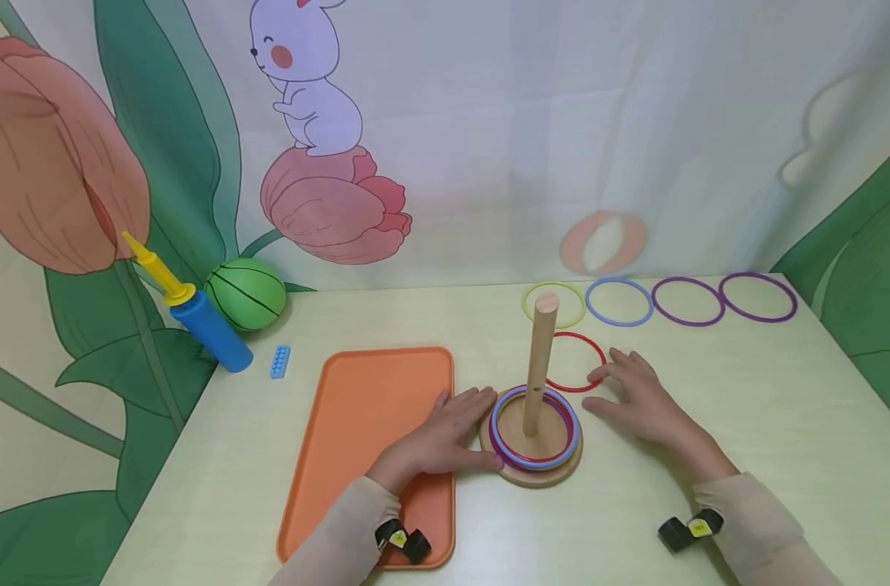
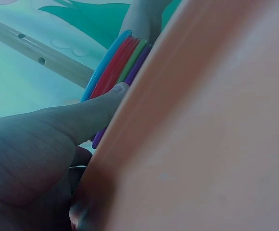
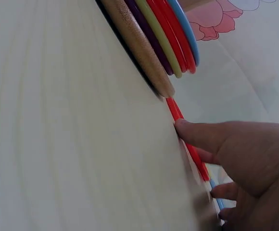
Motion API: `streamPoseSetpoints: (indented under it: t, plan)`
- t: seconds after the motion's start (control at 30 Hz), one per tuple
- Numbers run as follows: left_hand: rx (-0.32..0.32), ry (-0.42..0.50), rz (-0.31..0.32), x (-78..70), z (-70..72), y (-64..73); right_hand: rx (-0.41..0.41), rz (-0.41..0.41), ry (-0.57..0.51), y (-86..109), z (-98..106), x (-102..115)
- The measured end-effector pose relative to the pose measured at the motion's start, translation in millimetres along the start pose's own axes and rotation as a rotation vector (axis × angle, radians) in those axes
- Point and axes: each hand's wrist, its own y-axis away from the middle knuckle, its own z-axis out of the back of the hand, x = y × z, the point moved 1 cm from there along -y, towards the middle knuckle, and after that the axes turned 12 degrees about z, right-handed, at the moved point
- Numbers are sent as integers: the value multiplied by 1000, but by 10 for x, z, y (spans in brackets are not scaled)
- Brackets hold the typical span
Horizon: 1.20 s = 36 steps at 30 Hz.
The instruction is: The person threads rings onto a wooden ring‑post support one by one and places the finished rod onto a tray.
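Note:
In the head view, a wooden ring-toss stand (image 1: 540, 358) carries a stack of rings around its peg; the blue ring (image 1: 574, 439) is on top. The left wrist view shows red, green and purple rings below the blue one. My left hand (image 1: 445, 435) lies at the stand's left side, fingers extended along the base and thumb (image 2: 94, 113) against the stack's edge. Behind the stand, a loose red ring (image 1: 582, 389) lies on the table. My right hand (image 1: 642, 399) is at its right edge, thumb and index finger spread, with fingertips touching the ring.
Yellow-green (image 1: 527, 316), blue (image 1: 618, 324) and two purple rings (image 1: 688, 324) lie along the table's back edge. An orange tray (image 1: 364, 407) sits under my left forearm. A blue-and-yellow pump (image 1: 210, 330), green ball (image 1: 247, 295) and light-blue toy brick (image 1: 279, 362) are at the left.

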Motion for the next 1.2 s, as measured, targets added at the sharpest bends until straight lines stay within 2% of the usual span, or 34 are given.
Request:
streamPoseSetpoints:
  t: [0.13, 0.27, 0.43, 0.7, 0.83, 1.03, 1.2]
  plan:
    - [-7, -5, -9, -1, 9, -4, -38, -23, 48, -13, 21, -19]
    - [-8, -4, -14, 2, 19, -7, -42, -41, 50, 0, 15, -34]
    - [-5, 4, -10, 9, 4, -1, -63, -15, 39, 36, -15, -51]
    - [-12, 2, -5, 26, -24, -6, -153, 5, 40, 45, -41, -65]
    - [-5, 1, -1, 25, -29, 0, -185, -17, 20, 61, -51, -56]
    - [-3, 3, -2, 31, -29, 3, -281, 17, -29, 52, -55, -49]
    - [-11, -4, -7, 23, -24, -6, -301, 17, -53, 33, -29, -52]
